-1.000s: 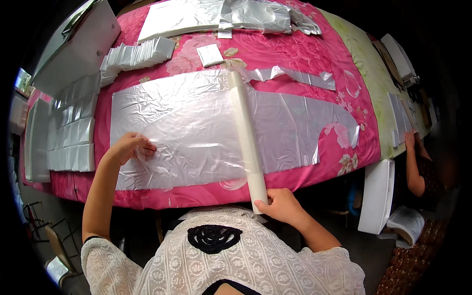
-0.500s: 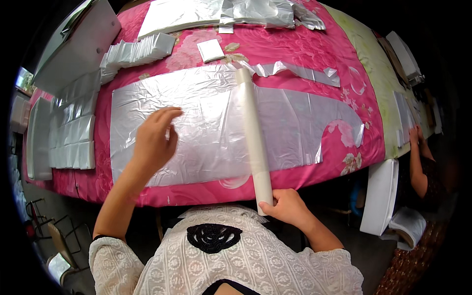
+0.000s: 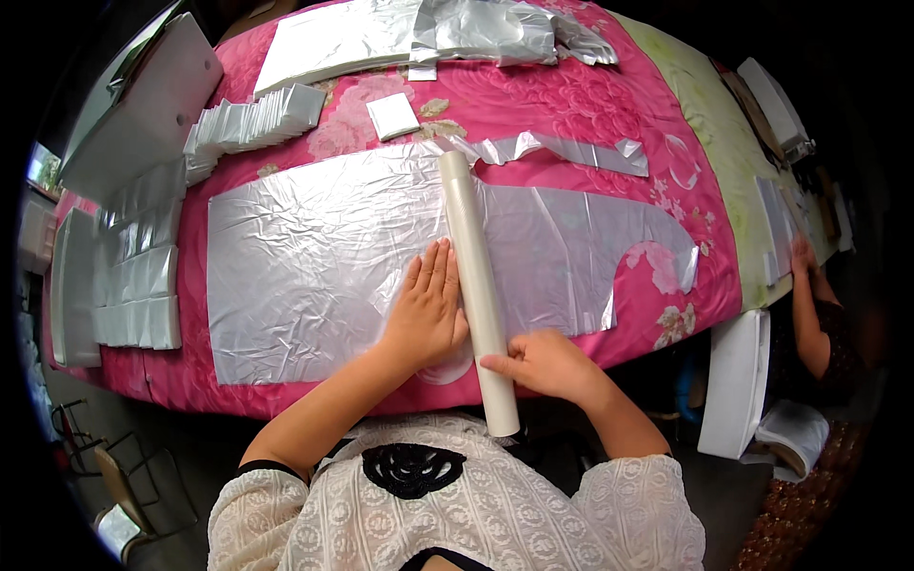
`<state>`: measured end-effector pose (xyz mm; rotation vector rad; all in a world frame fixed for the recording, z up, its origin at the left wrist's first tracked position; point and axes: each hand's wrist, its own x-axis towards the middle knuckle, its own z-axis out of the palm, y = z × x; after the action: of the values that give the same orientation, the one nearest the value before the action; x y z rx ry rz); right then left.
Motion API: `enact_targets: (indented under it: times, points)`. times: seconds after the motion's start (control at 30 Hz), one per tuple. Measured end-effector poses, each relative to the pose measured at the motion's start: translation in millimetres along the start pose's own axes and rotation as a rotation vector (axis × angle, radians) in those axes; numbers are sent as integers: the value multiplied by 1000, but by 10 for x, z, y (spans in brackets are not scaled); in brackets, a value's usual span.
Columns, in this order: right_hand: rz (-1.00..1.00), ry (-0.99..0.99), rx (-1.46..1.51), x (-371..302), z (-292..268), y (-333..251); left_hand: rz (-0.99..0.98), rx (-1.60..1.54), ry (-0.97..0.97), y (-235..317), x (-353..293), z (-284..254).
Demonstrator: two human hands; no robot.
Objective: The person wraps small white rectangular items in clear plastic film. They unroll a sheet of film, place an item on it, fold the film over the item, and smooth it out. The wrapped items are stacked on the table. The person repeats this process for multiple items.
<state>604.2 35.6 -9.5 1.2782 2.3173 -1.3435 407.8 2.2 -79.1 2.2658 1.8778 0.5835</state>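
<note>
A thin, crinkled translucent plastic sheet [image 3: 314, 276], cut with a curved notch like an apron, lies spread on the pink flowered tablecloth. Across it, running from far to near, lies a long cream tube [image 3: 479, 276] whose near end sticks out past the table edge. My left hand [image 3: 430, 300] rests flat on the sheet just left of the tube, fingers stretched out and pointing away from me. Toward the tube's near part, my right hand [image 3: 547, 364] grips it from the right, thumb laid over the top; its other fingers are partly hidden.
A loose plastic strip [image 3: 571, 152] lies beyond the sheet. Behind it are a folded packet [image 3: 392, 116] and a stack of silvery sheets [image 3: 333, 43]. Rows of folded packets [image 3: 138, 276] stand at left beside a white box [image 3: 76, 285]. At far right, another person's arms [image 3: 809, 314] reach the table.
My left hand has come down from above the sheet and moved right, beside the tube. My right hand has shifted from the tube's near end slightly farther up along it.
</note>
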Motion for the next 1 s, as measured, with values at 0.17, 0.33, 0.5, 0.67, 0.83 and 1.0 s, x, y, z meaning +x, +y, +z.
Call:
enact_targets:
  times: [0.17, 0.33, 0.5, 0.67, 0.83, 1.0]
  points:
    - [41, 178, 399, 1223, -520, 30, 4, 39, 3, -4, 10, 20]
    - [-116, 247, 1239, 1911, -817, -157, -17, 11, -16, 15, 19, 21]
    - [-343, 472, 1882, 2207, -1262, 208, -23, 17, -9, 14, -7, 5]
    - [-497, 836, 2066, 1701, -2350, 1026, -15, -11, 6, 26, -6, 8]
    - [-787, 907, 1725, 1198, -2714, 753, -25, -19, 7, 39, 5, 2]
    - [-900, 526, 1056, 1206, -1433, -885, -8, -5, 3, 29, 4, -3]
